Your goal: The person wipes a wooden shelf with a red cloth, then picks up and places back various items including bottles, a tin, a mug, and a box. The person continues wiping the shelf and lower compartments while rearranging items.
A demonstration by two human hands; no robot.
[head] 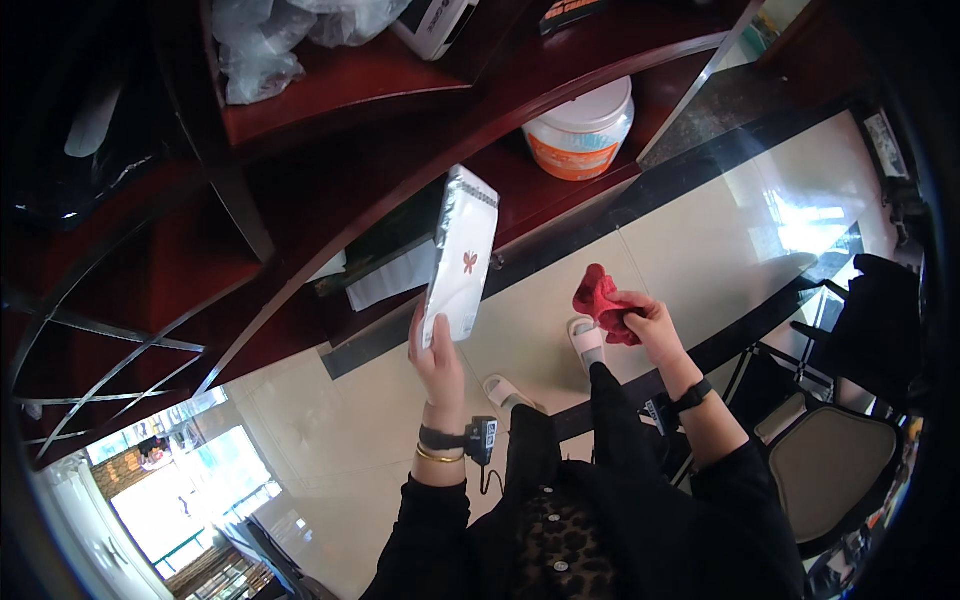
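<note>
My left hand (436, 358) grips the lower end of a flat white packet (466, 240) in shiny film, which bears writing and a small butterfly print. The packet stands tilted upright before a dark red wooden shelf unit (360, 187). Bunched in the fingers of my right hand (651, 324) is a red cloth (602, 300), held over the tiled floor. On a lower shelf, beyond the packet, sits a white lidded tub (581, 131) with an orange label. Some white paper (394, 276) lies low in the unit, partly hidden behind the packet.
Clear plastic bags (262, 45) and a white box (435, 26) rest on an upper shelf. Curved metal-edged dividers (232, 202) cross the unit at the left. At the right stands a chair with a tan seat (834, 472). The floor (300, 427) has pale glossy tiles.
</note>
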